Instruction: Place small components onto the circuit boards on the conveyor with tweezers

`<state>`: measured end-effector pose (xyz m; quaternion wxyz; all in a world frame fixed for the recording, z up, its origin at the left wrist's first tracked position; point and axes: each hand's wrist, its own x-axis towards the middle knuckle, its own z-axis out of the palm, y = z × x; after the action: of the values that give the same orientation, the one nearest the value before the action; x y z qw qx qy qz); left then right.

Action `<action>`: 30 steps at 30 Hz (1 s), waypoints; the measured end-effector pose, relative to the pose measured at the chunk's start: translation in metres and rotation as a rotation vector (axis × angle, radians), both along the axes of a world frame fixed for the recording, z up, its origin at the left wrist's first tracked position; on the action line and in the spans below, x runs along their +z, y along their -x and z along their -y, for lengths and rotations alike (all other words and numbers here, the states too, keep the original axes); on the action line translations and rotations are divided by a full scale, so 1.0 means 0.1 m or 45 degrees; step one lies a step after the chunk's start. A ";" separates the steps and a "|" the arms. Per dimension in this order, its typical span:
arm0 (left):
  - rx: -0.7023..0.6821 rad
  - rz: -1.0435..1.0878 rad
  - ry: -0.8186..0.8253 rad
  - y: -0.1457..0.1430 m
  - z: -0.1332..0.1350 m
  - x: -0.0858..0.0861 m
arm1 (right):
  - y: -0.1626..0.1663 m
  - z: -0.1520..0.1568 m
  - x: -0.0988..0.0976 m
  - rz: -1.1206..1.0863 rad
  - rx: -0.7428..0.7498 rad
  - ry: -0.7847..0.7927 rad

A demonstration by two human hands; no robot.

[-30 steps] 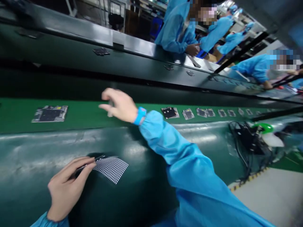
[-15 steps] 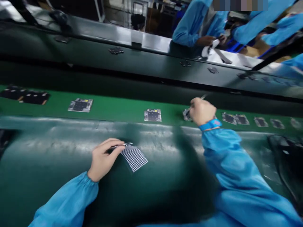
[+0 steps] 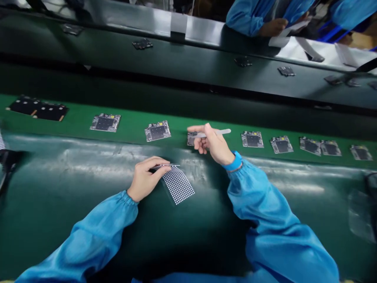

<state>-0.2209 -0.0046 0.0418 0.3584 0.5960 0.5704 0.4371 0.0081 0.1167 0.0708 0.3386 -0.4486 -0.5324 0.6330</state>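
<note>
My left hand (image 3: 150, 175) is closed, thumb and fingers pinching the upper edge of a sheet of round white stickers (image 3: 179, 185). The sheet bends down and to the right above the green mat. My right hand (image 3: 214, 143) holds a slim pale pair of tweezers (image 3: 223, 132), its rounded rear end pointing right. The tips are hidden behind the fingers. Under those fingers lies a circuit board (image 3: 191, 139), partly covered; whether the tweezers touch it I cannot tell. To its left lies another circuit board with a yellow spot (image 3: 158, 131).
More circuit boards run along the green strip, such as one at right (image 3: 252, 139) and one at left (image 3: 105, 122). Dark panels (image 3: 37, 108) lie at far left. Beyond a raised ledge (image 3: 188, 58) with more boards, a person in blue sleeves (image 3: 246, 17) handles something white.
My right hand has come left, from one board's side toward the middle, the tweezers now lying flatter. The sticker sheet stays in my left hand. The view has shifted, and boards have changed position.
</note>
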 end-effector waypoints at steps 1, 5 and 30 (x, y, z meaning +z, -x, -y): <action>-0.028 0.013 0.000 -0.07 -0.03 -0.01 | -0.13 0.09 0.06 -0.017 0.028 0.021; -0.155 0.070 -0.022 -0.38 -0.15 -0.02 | -0.44 0.41 0.14 -0.203 0.005 0.064; -0.481 0.104 -0.182 -0.93 -0.48 0.03 | -0.67 0.58 0.22 -0.062 -0.205 -0.037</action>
<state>-0.1280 0.0437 0.0452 0.4137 0.6980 0.4009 0.4253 0.0752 0.0591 0.0931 0.4077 -0.4694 -0.4953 0.6068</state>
